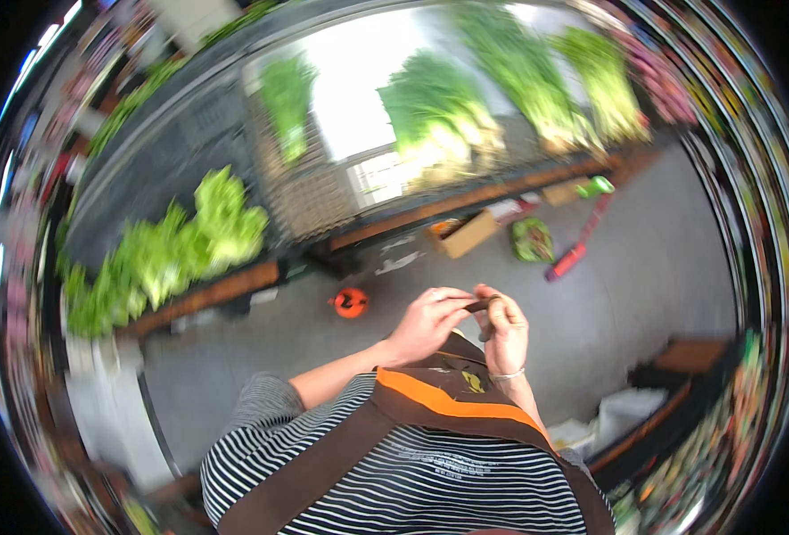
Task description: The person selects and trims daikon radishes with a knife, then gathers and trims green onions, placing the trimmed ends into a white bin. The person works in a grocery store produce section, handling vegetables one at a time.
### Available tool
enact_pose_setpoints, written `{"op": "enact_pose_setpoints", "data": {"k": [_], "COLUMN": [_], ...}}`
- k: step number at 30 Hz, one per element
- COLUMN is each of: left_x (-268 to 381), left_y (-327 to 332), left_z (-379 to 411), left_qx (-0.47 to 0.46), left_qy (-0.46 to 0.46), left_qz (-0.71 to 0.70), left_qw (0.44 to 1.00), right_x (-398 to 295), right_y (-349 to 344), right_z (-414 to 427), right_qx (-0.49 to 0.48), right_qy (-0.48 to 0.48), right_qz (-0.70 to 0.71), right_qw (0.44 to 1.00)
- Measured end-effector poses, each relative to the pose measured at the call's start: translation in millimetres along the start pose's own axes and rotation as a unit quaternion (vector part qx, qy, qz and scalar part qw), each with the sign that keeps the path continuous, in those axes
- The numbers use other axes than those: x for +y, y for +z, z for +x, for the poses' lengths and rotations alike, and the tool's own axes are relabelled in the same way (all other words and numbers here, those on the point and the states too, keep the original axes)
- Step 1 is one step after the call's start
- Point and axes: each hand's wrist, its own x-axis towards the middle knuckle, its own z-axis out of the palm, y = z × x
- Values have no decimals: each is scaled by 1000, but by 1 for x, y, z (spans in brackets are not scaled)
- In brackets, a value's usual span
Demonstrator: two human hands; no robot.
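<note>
My left hand (pixel 432 322) and my right hand (pixel 505 326) meet in front of my brown apron (pixel 428 394). Between their fingertips is a small dark strip (pixel 478 305), perhaps an apron tie or a band; it is too blurred to name. The fingers of both hands are pinched on it. A bracelet (pixel 507 376) circles my right wrist. Beyond the hands stands a produce display with bunches of scallions (pixel 434 127), more long green bunches (pixel 528 87) and leafy lettuce (pixel 227 221).
On the grey floor (pixel 568 321) are a round orange object (pixel 350 303), an open cardboard box (pixel 468 234), a green bundle (pixel 532 241) and a pink-red object with a long handle (pixel 566 261). The display's wooden edge (pixel 434 207) crosses ahead. Another shelf (pixel 642 428) stands at lower right.
</note>
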Motion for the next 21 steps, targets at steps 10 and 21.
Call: {"op": "enact_pose_setpoints", "data": {"k": [10, 21], "left_x": [28, 32], "left_y": [17, 30], "left_z": [-88, -343], "left_qx": [291, 429], "left_qy": [-259, -536], "left_qz": [119, 124], "left_qw": [913, 716], "right_x": [75, 172], "right_y": [86, 166], "right_z": [23, -89], "right_qx": [-271, -574], "right_qy": [296, 367], "right_qz": [133, -338], "right_qw": [906, 649]}}
